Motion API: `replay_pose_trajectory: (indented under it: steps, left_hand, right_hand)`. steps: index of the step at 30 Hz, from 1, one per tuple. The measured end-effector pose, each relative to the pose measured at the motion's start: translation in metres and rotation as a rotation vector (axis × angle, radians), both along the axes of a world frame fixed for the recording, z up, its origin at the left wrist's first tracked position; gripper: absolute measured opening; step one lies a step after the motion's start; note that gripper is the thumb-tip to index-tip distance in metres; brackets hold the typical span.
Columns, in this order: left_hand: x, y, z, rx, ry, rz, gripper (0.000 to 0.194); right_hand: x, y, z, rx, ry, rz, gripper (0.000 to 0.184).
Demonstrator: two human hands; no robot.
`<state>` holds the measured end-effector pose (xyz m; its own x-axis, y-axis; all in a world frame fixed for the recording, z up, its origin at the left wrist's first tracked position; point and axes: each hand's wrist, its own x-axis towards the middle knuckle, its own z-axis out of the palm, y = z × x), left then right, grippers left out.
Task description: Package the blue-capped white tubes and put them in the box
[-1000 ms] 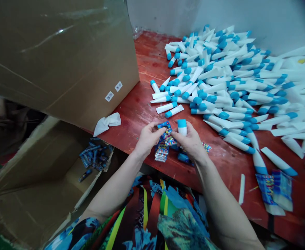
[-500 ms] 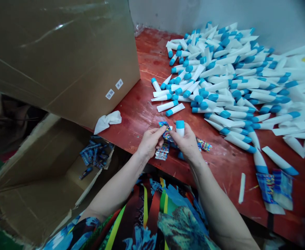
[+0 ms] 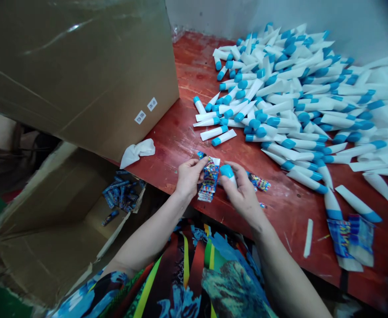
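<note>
1. Left hand [image 3: 190, 177] over the front part of a red-painted wooden table [image 3: 180, 132]. Fingers close together, pinching the top of a strip of printed foil packets [image 3: 210, 181] in blue, red and yellow. Strip hanging down, its lower end at or just above the tabletop; exact contact hard to tell.
2. Right hand [image 3: 242, 194] just beside that strip. Fingers curled around a white tube with a blue cap [image 3: 229, 173], tilted, cap poking out toward the strip.
3. Small loose foil packet [image 3: 258, 182] on the table, just beyond the right hand.
4. Large heap of similar blue-capped tubes [image 3: 290, 101] across the table's far side, a few apart at its edge.
5. Stacked foil packets [image 3: 349, 238] and a thin white strip [image 3: 308, 238] near the table's right front edge.
6. White cloth [image 3: 137, 153] on the table beside a big cardboard box [image 3: 81, 75].
7. Blue packets [image 3: 119, 194] inside an open cardboard box [image 3: 48, 260] below the table's left end.
8. Brightly patterned garment [image 3: 194, 274] across the bottom of the view, under both forearms.
</note>
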<state>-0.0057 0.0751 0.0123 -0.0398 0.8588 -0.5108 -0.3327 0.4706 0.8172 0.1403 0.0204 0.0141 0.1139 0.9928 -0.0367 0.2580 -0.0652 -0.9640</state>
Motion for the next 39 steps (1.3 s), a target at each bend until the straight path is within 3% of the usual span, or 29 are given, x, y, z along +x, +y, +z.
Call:
replay_pose_trajectory:
  steps: [5, 9, 16, 20, 24, 29, 34, 36, 39]
  left_hand:
    - [0.007, -0.003, 0.004, 0.011, 0.009, 0.009, 0.043]
    - [0.01, -0.005, 0.003, 0.006, 0.003, 0.015, 0.04]
    - [0.008, -0.008, -0.001, -0.01, -0.028, -0.025, 0.042]
    - [0.007, -0.01, -0.003, -0.079, -0.07, -0.115, 0.043]
    - [0.008, -0.01, -0.002, -0.115, -0.069, -0.13, 0.044]
    - [0.011, -0.012, 0.005, -0.036, -0.106, -0.048, 0.049]
    - [0.014, -0.014, 0.006, -0.02, -0.155, -0.092, 0.049]
    - [0.015, -0.014, 0.004, -0.045, -0.168, -0.122, 0.048]
    - [0.015, -0.012, 0.001, -0.081, -0.196, -0.139, 0.044]
  right_hand:
    - [-0.011, 0.001, -0.009, 0.261, -0.288, -0.168, 0.023]
    - [-0.011, 0.007, -0.017, 0.442, -0.425, -0.095, 0.02]
    - [-0.004, 0.004, -0.022, 0.38, -0.62, 0.051, 0.034]
    - [-0.007, 0.005, -0.025, 0.419, -0.465, -0.065, 0.025]
    - [-0.013, 0.007, -0.025, 0.257, -0.277, -0.29, 0.028]
    - [-0.009, 0.013, -0.02, 0.031, -0.107, -0.156, 0.042]
    - [-0.005, 0.014, -0.018, -0.063, -0.039, -0.304, 0.036]
    - [-0.007, 0.015, -0.019, -0.104, 0.089, -0.342, 0.037]
    - [-0.01, 0.014, -0.02, -0.169, 0.39, -0.289, 0.038]
